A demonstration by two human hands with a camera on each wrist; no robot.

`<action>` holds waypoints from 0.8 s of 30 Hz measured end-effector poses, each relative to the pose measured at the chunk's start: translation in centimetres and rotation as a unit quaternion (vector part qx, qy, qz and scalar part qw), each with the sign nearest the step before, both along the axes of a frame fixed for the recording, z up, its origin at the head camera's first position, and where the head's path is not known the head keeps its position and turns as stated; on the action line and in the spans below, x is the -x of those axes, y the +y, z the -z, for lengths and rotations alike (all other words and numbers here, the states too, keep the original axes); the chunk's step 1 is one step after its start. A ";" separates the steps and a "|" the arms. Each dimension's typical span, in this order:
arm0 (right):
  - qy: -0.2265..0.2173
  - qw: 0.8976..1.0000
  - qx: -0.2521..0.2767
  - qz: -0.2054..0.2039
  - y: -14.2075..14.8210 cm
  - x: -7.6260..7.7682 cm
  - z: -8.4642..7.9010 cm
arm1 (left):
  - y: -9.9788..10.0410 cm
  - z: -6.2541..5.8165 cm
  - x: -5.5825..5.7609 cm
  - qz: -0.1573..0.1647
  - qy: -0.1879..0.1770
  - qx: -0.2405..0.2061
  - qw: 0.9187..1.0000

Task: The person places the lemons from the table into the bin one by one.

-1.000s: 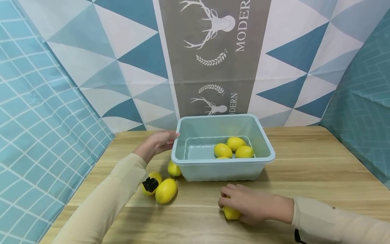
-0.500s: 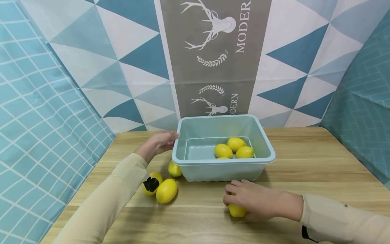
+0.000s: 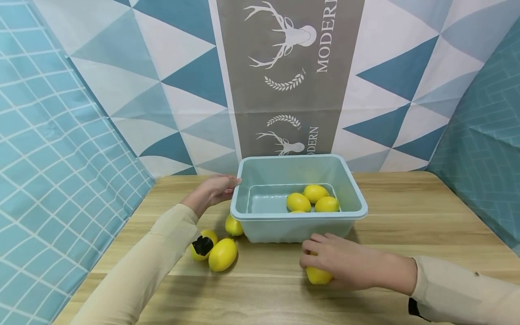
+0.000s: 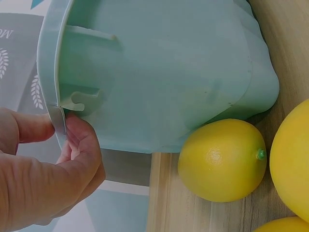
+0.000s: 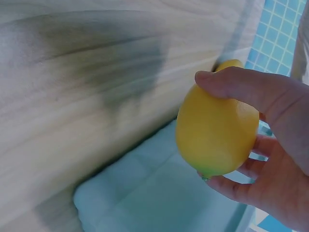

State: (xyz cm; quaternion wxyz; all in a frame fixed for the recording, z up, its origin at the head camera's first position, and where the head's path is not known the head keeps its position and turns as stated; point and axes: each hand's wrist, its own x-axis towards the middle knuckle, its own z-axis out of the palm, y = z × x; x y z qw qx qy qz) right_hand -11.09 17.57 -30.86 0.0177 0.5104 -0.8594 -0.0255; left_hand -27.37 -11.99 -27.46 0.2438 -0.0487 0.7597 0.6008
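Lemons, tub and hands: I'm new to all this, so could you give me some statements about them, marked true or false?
1. The left hand pinches the rim of the pale blue tub. True.
2. The tub is upside down. False: it stands upright, its opening facing up.
3. The right hand holds a lemon. True.
4. The held lemon is inside the tub. False: it is outside, in front of the tub in the head view.
5. Four lemons show inside the tub, one mostly hidden. True.
6. All the other lemons are in the tub. False: three lemons lie on the wooden table by its left end.
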 end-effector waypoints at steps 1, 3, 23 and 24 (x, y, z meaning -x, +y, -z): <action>0.004 1.000 0.002 -0.001 0.0 -0.1 -0.2 | 0.0 0.0 0.0 -0.001 -0.001 0.000 1.000; 0.014 1.000 0.006 -0.002 0.1 -0.2 -0.6 | 0.0 0.1 0.1 0.002 -0.001 -0.002 1.000; 0.041 0.999 -0.014 0.016 0.3 -0.4 -3.4 | 0.0 0.2 0.2 0.011 -0.004 -0.008 1.000; 0.044 0.999 -0.016 0.016 0.3 -0.4 -3.5 | 0.0 0.2 0.2 0.011 -0.003 -0.007 1.000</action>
